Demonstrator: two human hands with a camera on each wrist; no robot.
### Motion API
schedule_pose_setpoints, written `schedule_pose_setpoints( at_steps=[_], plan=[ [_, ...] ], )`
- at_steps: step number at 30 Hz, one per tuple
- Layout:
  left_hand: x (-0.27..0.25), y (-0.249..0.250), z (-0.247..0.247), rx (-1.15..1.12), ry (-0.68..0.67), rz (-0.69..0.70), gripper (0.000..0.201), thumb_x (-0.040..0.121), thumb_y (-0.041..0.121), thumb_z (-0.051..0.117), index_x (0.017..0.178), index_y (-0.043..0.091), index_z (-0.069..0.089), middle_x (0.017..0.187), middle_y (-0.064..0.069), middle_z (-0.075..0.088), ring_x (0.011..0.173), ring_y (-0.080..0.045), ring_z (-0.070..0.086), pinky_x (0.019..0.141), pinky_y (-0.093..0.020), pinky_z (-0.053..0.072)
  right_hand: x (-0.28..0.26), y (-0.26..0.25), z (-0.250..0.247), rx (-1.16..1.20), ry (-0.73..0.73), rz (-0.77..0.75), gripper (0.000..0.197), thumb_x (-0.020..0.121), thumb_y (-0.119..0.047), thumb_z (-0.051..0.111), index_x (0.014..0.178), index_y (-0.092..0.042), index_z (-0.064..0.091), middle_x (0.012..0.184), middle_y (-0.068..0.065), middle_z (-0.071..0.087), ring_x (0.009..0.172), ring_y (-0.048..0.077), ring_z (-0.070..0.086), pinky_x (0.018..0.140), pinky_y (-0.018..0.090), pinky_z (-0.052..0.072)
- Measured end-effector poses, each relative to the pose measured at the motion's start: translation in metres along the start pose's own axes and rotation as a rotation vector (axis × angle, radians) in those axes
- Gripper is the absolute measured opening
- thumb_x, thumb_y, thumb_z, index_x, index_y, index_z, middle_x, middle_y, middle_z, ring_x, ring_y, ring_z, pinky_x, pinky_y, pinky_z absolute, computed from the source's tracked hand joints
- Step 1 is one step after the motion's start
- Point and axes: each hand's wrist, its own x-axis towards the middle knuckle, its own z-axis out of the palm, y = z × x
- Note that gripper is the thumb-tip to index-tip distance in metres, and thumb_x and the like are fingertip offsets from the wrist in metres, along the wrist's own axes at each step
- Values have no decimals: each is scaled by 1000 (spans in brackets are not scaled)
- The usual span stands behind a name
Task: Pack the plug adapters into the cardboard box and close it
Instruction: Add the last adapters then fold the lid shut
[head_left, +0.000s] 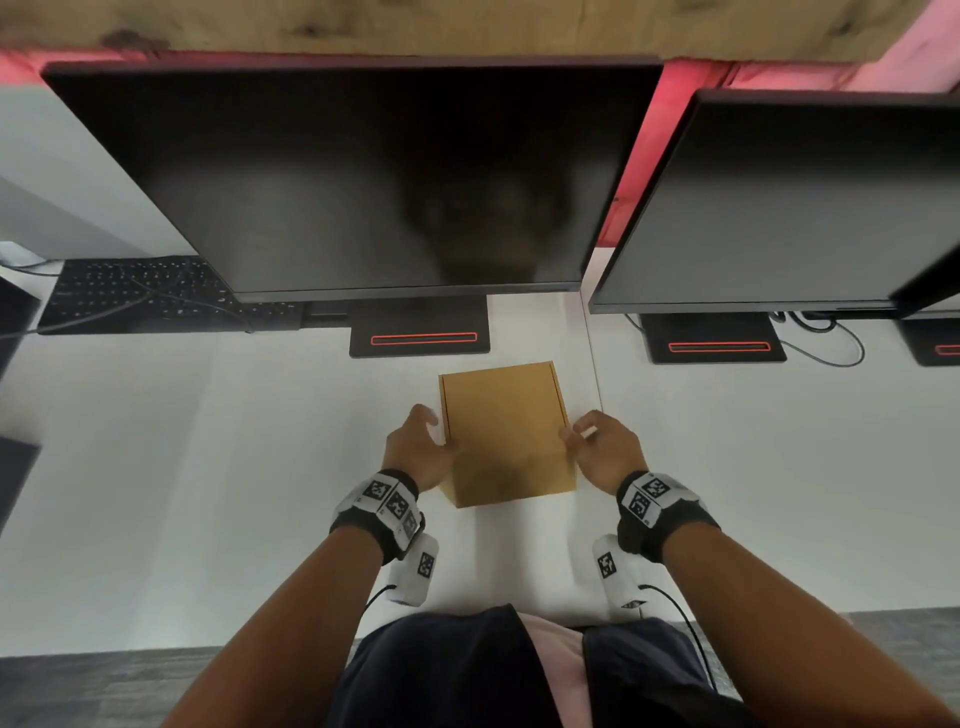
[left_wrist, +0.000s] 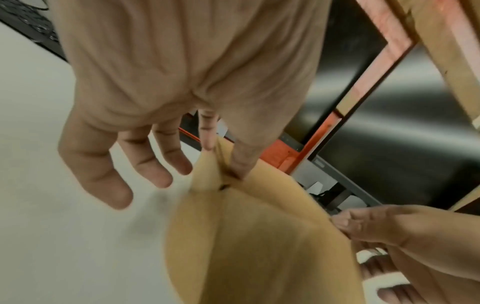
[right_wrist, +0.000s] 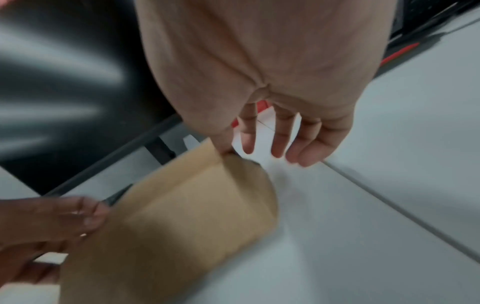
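Observation:
A brown cardboard box lies flat on the white desk with its lid down. No plug adapters are in sight. My left hand is at the box's left edge, thumb lying on the lid and index finger against the side. In the left wrist view the other fingers of my left hand hang spread beside the box. My right hand is at the right edge. Its thumb touches the corner of the box in the right wrist view, the fingers straight and off it.
Two dark monitors stand behind the box, and a stand base lies just beyond its far end. A black keyboard with a cable is far left. A desk seam runs along the box's right side.

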Motion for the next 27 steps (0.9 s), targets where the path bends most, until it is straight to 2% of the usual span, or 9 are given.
schedule_pose_setpoints(
  at_steps=[2,4,6,8,10,13,17,19,27],
  plan=[
    [-1,-4,0,-18,4,-64,41,94,41,73,122,22,48,112,-10,65,77,-18,63,65,-32,57,-2,7,1,30,-11,56,36,91,-52,60,101,-17,60,92,5,69,75,13,61,58,20,41],
    [-2,-4,-2,-46,-44,-121,42,93,48,73,115,16,57,110,-7,64,86,-21,67,66,-37,64,0,11,3,44,-39,72,41,89,-59,58,93,-18,62,87,4,71,73,17,66,64,30,53],
    [-1,-4,-4,-69,-82,-143,43,93,50,74,100,8,66,103,-11,74,89,-26,77,72,-41,69,1,14,3,95,-70,80,47,86,-63,59,87,-16,64,82,4,74,72,23,72,71,40,62],
    [-2,-4,-2,-85,-96,-158,48,94,51,73,94,3,71,94,-12,80,80,-25,81,76,-42,69,0,19,3,167,-103,81,51,85,-60,64,86,-9,68,79,5,76,72,22,75,72,41,64],
    [-3,-4,0,-120,-118,-188,50,95,51,71,96,1,73,93,-12,81,78,-26,82,75,-44,69,-3,24,1,214,-146,73,51,81,-55,72,85,-5,69,82,5,76,76,20,75,73,38,64],
    [-4,-7,2,-143,-160,-205,51,96,52,69,100,1,72,96,-13,80,83,-25,81,71,-47,69,-8,33,-4,229,-217,45,35,81,-42,78,85,-8,70,85,7,75,81,20,73,75,37,63],
    [-4,-15,-1,-94,-299,-119,39,94,38,77,96,-1,73,97,-15,79,87,-22,82,76,-49,69,-11,40,-5,279,-229,36,21,87,-25,76,85,-5,70,80,9,70,79,21,68,75,38,63],
    [-3,-17,-1,-63,-307,-81,33,93,32,79,93,0,74,97,-14,79,87,-20,82,75,-48,69,-11,40,-3,323,-206,44,18,86,-21,76,89,-4,70,80,6,68,79,21,68,75,39,63],
    [-2,-15,-3,-29,-329,-37,33,100,34,70,91,3,74,94,-12,80,87,-19,82,75,-49,69,-6,30,-8,337,-222,72,16,86,-13,76,91,-1,67,77,7,62,72,21,62,76,41,61]
  ],
)
